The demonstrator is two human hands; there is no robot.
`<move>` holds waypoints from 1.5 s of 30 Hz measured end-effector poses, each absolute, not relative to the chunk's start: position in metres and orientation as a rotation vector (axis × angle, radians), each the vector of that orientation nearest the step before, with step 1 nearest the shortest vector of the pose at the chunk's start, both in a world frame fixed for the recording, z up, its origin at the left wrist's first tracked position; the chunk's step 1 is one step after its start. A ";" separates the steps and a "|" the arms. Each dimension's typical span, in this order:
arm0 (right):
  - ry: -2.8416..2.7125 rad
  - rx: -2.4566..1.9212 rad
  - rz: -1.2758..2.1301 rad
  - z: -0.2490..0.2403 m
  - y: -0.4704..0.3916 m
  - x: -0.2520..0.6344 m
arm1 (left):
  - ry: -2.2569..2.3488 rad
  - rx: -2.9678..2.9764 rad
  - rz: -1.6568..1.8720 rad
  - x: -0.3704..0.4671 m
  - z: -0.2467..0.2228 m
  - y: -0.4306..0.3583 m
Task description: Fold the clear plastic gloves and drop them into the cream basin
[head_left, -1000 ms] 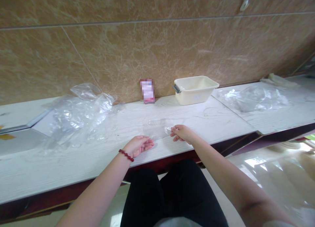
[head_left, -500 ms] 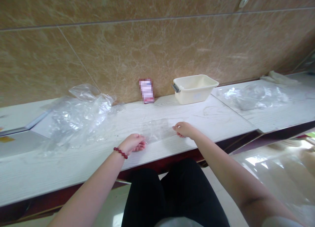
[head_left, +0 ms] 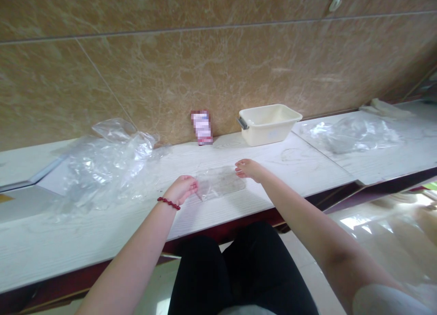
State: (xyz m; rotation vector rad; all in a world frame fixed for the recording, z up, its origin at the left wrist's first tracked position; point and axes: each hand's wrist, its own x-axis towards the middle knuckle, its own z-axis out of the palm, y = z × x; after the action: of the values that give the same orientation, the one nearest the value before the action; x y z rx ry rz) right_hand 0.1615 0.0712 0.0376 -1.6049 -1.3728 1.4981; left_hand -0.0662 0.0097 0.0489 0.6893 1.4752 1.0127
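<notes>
A clear plastic bag (head_left: 221, 183) lies flat on the white wood-grain table (head_left: 266, 169) in front of me. My left hand (head_left: 184, 188), with a red bead bracelet at the wrist, is closed on the bag's left end, fingers pinched together. Over the bag's upper right corner is my right hand (head_left: 247, 169), its fingers a little apart and holding nothing that I can see. A large heap of crumpled clear plastic bags (head_left: 109, 165) sits to the left of my left hand.
Behind the bag, a cream plastic basin (head_left: 269, 126) with a grey handle stands by the wall, beside a blurred pink and white packet (head_left: 202, 127). More clear plastic (head_left: 358, 135) and a pale cloth (head_left: 385, 109) lie at the right.
Both hands have moved slightly away from me, toward the wall, and the right one also a little left. The right hand's fingers have parted from the bag's right end.
</notes>
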 end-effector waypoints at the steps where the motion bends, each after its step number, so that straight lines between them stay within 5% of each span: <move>1: -1.366 -1.596 1.508 0.038 0.072 0.160 | 1.474 0.688 1.009 -0.066 0.048 0.012; 28: -1.815 -1.629 0.866 0.010 0.095 0.140 | 1.760 1.506 0.993 -0.071 0.021 0.041; 33: -1.834 -1.607 0.894 0.005 0.098 0.139 | 1.734 2.281 0.694 -0.052 0.024 0.032; 39: -1.923 -1.654 0.844 0.011 0.096 0.139 | 1.686 2.490 0.306 -0.031 0.010 0.026; 45: -2.076 -1.610 0.360 0.033 0.079 0.132 | 1.718 2.575 0.204 -0.030 0.003 0.023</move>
State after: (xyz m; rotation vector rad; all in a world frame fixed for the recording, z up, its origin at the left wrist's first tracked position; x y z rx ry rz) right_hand 0.1322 0.0790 0.0328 -1.6101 -2.0760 0.3596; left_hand -0.0298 0.0234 0.0026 2.5751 1.7182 0.2038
